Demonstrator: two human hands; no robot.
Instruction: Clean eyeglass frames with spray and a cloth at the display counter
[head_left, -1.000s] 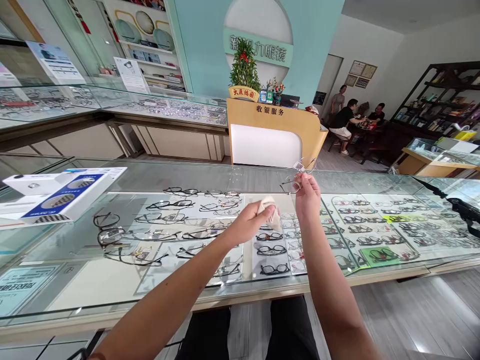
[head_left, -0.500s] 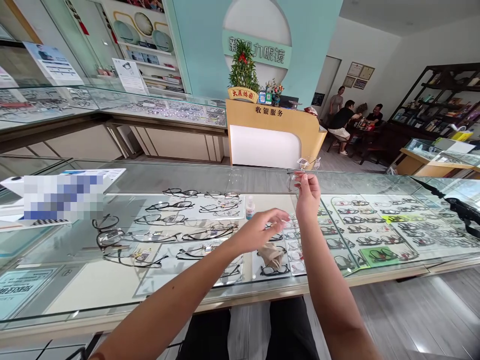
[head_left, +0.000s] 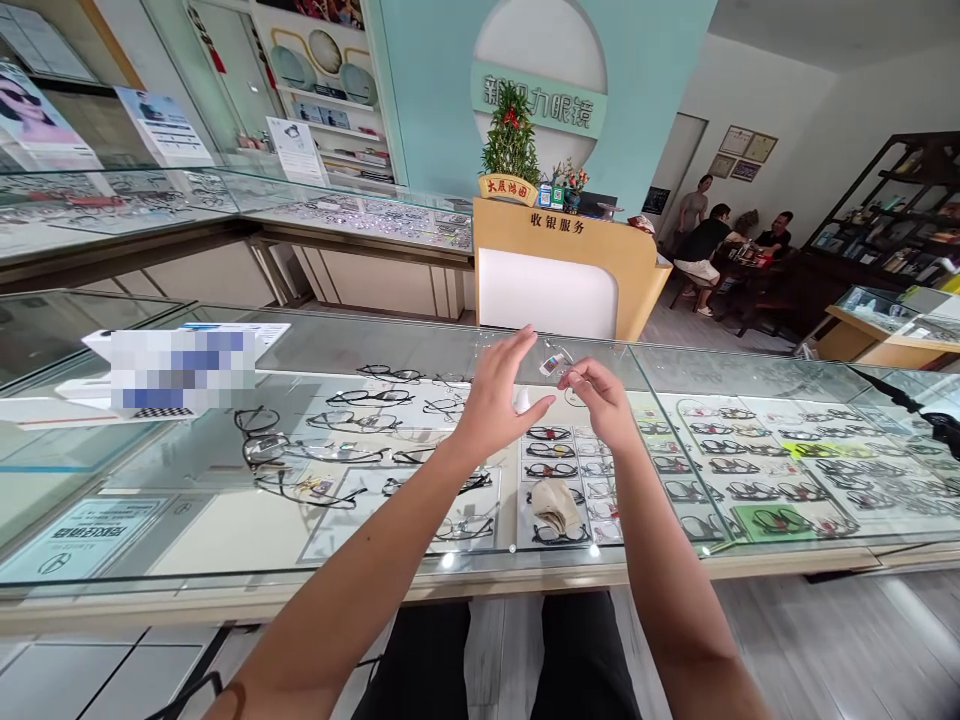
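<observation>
My right hand pinches a pair of thin-rimmed eyeglasses above the glass counter; a small printed sticker shows on one lens. Just to the left, my left hand hovers with thumb and fingers spread, apart from the eyeglasses and holding nothing. Behind its thumb a small white bottle is partly hidden. Nearer me, a crumpled beige cloth lies on the counter. Several dark-framed glasses sit in rows to the left of my hands.
The glass counter runs across in front of me, with more frames on the right. A white printed box stands at left and a black strap lies at far right. Beyond are a cashier desk and several people.
My right hand has lowered and moved slightly left with the eyeglasses. My left hand has risen from over the counter to beside them, fingers spread. The view has shifted a little left.
</observation>
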